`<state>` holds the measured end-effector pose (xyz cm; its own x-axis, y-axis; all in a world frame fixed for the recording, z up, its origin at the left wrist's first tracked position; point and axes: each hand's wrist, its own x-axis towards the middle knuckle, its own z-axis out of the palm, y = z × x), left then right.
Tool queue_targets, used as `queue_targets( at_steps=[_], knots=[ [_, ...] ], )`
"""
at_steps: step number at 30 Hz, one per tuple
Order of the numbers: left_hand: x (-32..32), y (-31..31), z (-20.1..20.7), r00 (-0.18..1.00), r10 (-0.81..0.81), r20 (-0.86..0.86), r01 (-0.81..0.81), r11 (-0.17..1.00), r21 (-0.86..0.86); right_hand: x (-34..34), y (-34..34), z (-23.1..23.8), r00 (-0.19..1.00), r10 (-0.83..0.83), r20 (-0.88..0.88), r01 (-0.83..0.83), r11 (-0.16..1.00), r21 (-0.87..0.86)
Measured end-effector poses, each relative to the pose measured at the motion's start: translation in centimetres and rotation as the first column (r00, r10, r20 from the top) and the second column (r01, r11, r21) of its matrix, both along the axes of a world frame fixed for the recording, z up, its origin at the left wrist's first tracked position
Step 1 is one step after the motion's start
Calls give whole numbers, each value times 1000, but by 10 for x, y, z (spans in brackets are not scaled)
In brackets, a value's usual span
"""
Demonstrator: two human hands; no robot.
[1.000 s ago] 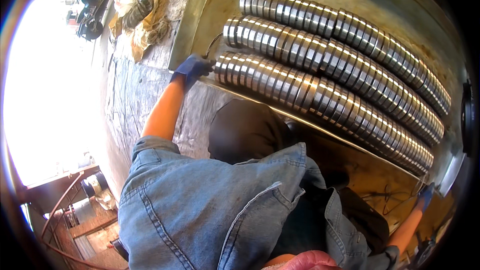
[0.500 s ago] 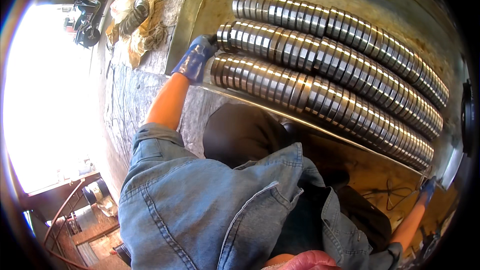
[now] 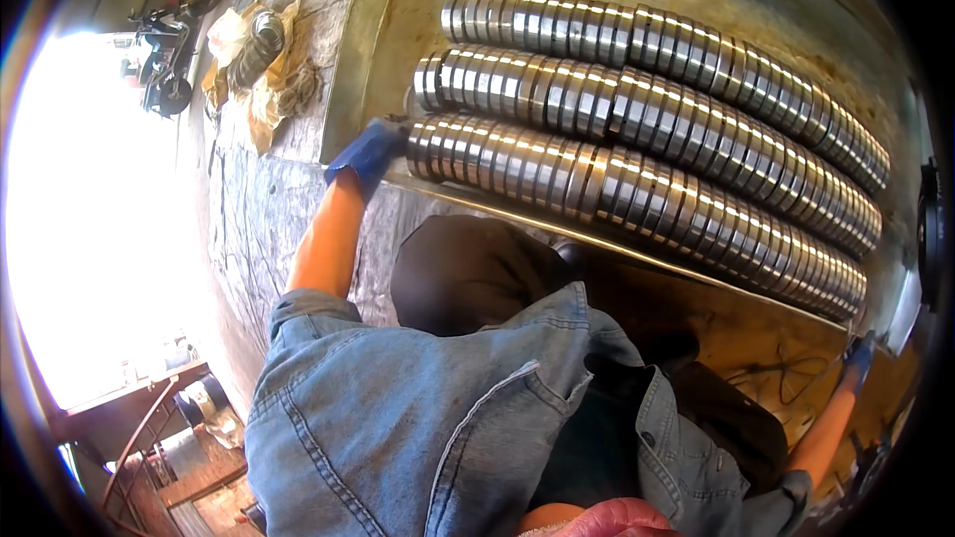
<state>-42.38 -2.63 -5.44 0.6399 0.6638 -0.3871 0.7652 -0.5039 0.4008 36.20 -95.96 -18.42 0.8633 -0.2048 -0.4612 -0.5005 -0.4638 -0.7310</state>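
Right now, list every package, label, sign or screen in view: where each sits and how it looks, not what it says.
Paper wrapping: crumpled tan-brown paper lying open on the grey surface at upper left, left of the rows of shiny steel rings, with a coiled metal part resting on it.
No labels, signs or screens show.
The blue-gloved left hand rests at the near row's end, away from the wrapping.

Three rows of metal rings point(image 3: 647, 109) lie side by side in a shallow tray point(image 3: 756, 0), each row running from the left end toward the far right. The left hand point(image 3: 368, 151) rests against the left end of the nearest row point(image 3: 617, 189); the right hand point(image 3: 858, 356) is at that row's right end, below the tray edge. Left of the tray, on the stone slab point(image 3: 249, 219), lie paper-wrapped coils point(image 3: 261, 50). Beyond them stands a scooter point(image 3: 164, 50).
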Motion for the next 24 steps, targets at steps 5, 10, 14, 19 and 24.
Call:
queue_targets(
  at_steps=[5, 10, 14, 19, 24],
  knots=[
    [1, 52, 1, 551, 818, 165, -759, 574, -309, -16, 13, -12, 996, -50, -75, 53, 998, 40],
    [27, -11, 9, 978, -69, -195, 78, 996, 38, -38, 15, 3, 998, -63, -22, 66, 972, 225],
    [-3, -11, 0, 938, 316, 140, -271, 925, -267, -69, 101, 47, 904, 391, 174, -264, 830, -491],
    [38, 19, 18, 997, 65, 35, -59, 986, -153, -118, 171, 127, 985, -158, 70, 172, 938, -302],
    [27, 38, 24, 936, -245, -252, 306, 920, 245, -125, 167, 128, 988, 72, 133, -4, 891, -454]
  ],
)
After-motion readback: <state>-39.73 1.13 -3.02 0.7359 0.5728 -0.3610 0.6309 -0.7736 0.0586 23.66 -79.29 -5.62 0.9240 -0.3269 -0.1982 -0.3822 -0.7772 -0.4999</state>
